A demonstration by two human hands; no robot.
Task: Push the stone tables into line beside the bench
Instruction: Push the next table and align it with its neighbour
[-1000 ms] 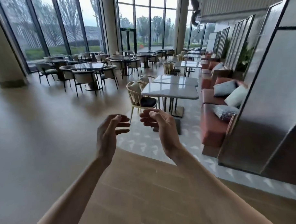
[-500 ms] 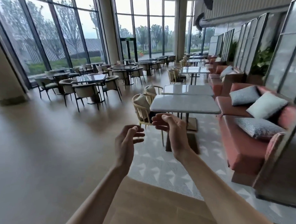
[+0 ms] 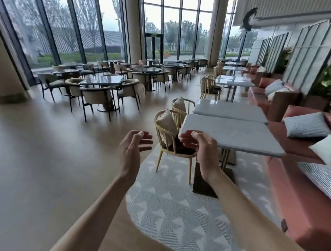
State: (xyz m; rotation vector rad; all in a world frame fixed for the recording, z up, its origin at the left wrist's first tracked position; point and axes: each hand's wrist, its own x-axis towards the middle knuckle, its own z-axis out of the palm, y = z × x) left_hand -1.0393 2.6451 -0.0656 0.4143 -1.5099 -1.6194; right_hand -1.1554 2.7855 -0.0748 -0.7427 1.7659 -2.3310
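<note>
Head view: both bare forearms are extended forward, the left hand [image 3: 132,148] and right hand [image 3: 200,144] loosely curled, palms facing, nothing gripped, the right seen against the near-left corner of the near stone table [image 3: 234,136], set left of the bench [image 3: 295,201].

We note soft, overcast daylight entering through the tall windows [image 3: 86,28], giving even brightness and a pale sheen on the floor [image 3: 39,148]. Shadows are faint. Wide-angle distortion bends the frame edges; slight blur softens the whole picture.
</note>
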